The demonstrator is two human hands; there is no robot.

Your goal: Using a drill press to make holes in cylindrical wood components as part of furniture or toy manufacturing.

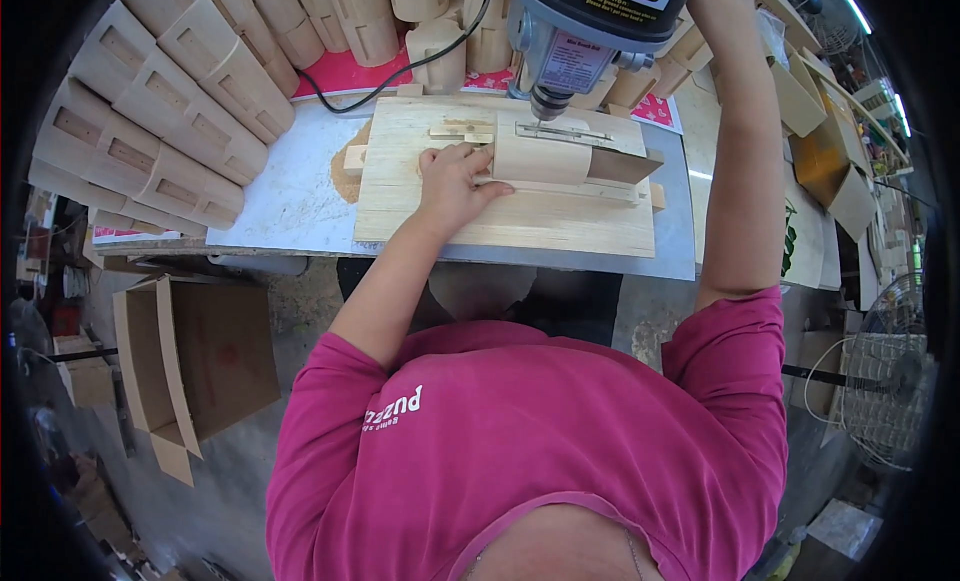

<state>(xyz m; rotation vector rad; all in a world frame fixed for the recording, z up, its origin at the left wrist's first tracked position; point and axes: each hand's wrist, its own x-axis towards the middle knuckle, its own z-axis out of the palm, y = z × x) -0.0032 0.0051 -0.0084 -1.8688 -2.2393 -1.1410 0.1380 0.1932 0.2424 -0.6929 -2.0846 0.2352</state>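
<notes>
A pale, curved wooden piece (542,161) lies on a flat wooden board (430,221) under a bench drill (600,41). My left hand (455,189) is closed at the left end of this piece, fingers bent and thumb along its near edge. Above the piece's far side, the drill chuck (549,103) points down; whether the bit touches the wood I cannot tell. Strips and a slotted metal plate (565,133) lie around the piece. My right hand (718,6) is raised beside the drill head at the upper right, its fingers hidden at the picture's edge.
Stacks of slotted, rounded wooden parts (170,101) crowd the table's left and back. A black cable (400,71) loops behind the board. Sawdust lies on the white tabletop (290,171). An open cardboard box (215,351) stands on the floor left; another carton (830,151) is at right.
</notes>
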